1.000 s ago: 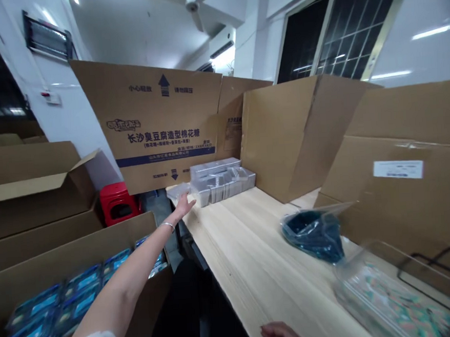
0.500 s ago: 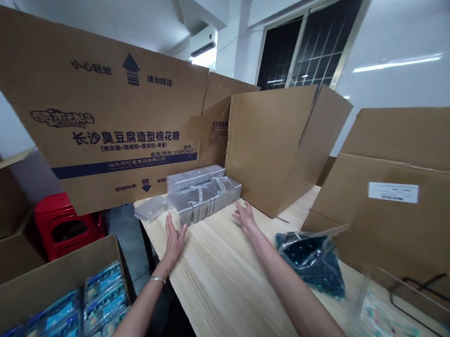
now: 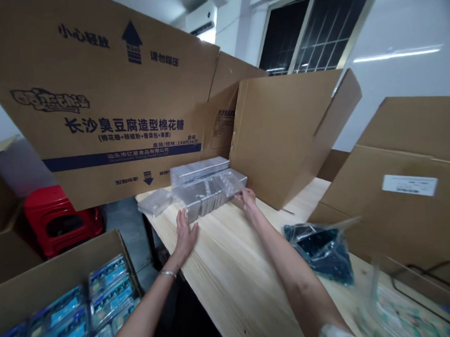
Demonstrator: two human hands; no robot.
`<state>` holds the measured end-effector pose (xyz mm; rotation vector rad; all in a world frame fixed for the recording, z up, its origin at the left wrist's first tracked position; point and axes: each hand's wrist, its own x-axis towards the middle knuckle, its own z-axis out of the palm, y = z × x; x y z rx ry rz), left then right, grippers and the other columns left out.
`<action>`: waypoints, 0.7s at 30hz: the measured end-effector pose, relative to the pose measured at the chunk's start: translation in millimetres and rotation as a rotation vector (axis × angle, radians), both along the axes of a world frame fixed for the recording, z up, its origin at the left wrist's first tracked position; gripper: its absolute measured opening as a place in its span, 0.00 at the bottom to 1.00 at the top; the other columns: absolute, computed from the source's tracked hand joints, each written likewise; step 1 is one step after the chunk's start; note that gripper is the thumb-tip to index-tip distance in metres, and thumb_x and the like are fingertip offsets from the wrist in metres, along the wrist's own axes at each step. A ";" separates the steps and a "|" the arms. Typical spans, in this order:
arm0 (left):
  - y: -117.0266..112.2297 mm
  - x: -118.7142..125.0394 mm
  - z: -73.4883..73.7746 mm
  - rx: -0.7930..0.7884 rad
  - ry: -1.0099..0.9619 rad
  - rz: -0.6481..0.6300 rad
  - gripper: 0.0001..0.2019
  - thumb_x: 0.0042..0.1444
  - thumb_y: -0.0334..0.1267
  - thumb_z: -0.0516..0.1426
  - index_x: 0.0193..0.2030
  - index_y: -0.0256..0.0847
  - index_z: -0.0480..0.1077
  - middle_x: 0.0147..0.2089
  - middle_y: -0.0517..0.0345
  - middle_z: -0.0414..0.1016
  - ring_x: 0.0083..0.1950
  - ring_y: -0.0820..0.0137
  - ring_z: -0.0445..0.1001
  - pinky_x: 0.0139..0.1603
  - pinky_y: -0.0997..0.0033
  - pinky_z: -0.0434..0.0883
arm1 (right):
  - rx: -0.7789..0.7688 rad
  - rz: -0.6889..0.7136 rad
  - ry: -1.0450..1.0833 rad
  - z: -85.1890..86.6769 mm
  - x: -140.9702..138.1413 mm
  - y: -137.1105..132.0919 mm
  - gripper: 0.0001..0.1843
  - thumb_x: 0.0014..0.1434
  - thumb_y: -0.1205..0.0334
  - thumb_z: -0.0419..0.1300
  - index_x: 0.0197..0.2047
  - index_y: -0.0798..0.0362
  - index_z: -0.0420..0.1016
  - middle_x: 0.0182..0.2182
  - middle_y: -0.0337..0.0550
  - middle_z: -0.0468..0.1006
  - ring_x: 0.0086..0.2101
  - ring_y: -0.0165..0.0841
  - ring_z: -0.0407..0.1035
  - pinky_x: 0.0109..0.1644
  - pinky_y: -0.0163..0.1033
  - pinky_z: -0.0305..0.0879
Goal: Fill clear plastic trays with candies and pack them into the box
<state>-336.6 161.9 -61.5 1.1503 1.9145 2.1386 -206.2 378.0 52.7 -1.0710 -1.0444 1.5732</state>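
Note:
A row of clear plastic cases (image 3: 207, 195), loosely covered by clear plastic wrap (image 3: 229, 182), lies across the far end of the table. My left hand (image 3: 186, 235) is at the near left end of this row, fingers spread and against or very close to it. At the right end, my right hand (image 3: 247, 199) has its fingers closed on the edge of the wrap; the fingertips are partly hidden. Behind the row stands a second stack of thin clear cases (image 3: 200, 170). To the left lie flat clear cases (image 3: 155, 201) at the table's corner.
Large cardboard sheets (image 3: 128, 103) and a carton (image 3: 284, 133) stand behind the wooden table (image 3: 232, 270). On the right are a bag of dark blue pieces (image 3: 321, 251) and a clear bin (image 3: 404, 310). At left, an open carton (image 3: 58, 267) holds blue packs near a red stool (image 3: 61, 221).
Both hands have moved forward to the row of cases. My right hand has closed on the wrap at its right end, and my left hand has come against the left end.

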 end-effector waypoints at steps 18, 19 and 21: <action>-138.9 174.6 92.7 0.215 -1.007 -0.739 0.29 0.41 0.42 0.67 0.52 0.43 0.66 0.41 0.57 0.72 0.40 0.69 0.72 0.47 0.65 0.67 | 0.029 0.525 -0.135 -30.2 191.7 -291.1 0.21 0.48 0.51 0.66 0.41 0.53 0.70 0.25 0.36 0.74 0.23 0.29 0.69 0.29 0.36 0.68; -142.2 176.8 94.0 0.193 -0.980 -0.721 0.31 0.42 0.41 0.67 0.54 0.44 0.64 0.40 0.57 0.72 0.40 0.69 0.72 0.47 0.66 0.67 | 0.118 0.463 -0.209 -25.7 196.7 -291.4 0.22 0.47 0.50 0.67 0.42 0.53 0.70 0.25 0.36 0.73 0.22 0.28 0.68 0.27 0.36 0.67; -145.2 179.8 95.2 0.145 -0.929 -0.677 0.38 0.40 0.37 0.68 0.59 0.48 0.60 0.41 0.58 0.71 0.42 0.69 0.72 0.49 0.66 0.67 | 0.268 0.382 -0.258 -12.2 202.9 -290.9 0.22 0.47 0.49 0.66 0.41 0.54 0.71 0.26 0.37 0.74 0.22 0.27 0.67 0.27 0.35 0.65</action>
